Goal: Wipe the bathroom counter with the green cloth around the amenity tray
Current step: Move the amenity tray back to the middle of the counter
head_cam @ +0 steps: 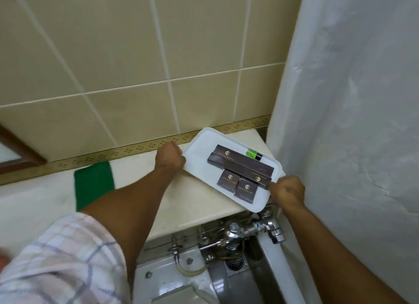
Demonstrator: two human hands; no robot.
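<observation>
A white amenity tray [199, 165] sits at the right end of the cream counter [192, 197], its near corner hanging past the counter's front edge. It carries several dark brown boxes [240, 165] and a small green-labelled bottle [253, 154]. My left hand [170, 156] grips the tray's far left rim. At the tray's near right rim, my right hand [286, 189] is closed on the edge. The green cloth [93, 185] lies flat on the counter to the left, apart from both hands, its near end hidden by my left forearm.
A white shower curtain [351, 99] hangs close on the right, against the counter's end. Beige wall tiles with a patterned border strip [136, 148] back the counter. Below the front edge sit chrome flush valves [238, 231] and a toilet fixture. A wooden frame [20, 149] shows at far left.
</observation>
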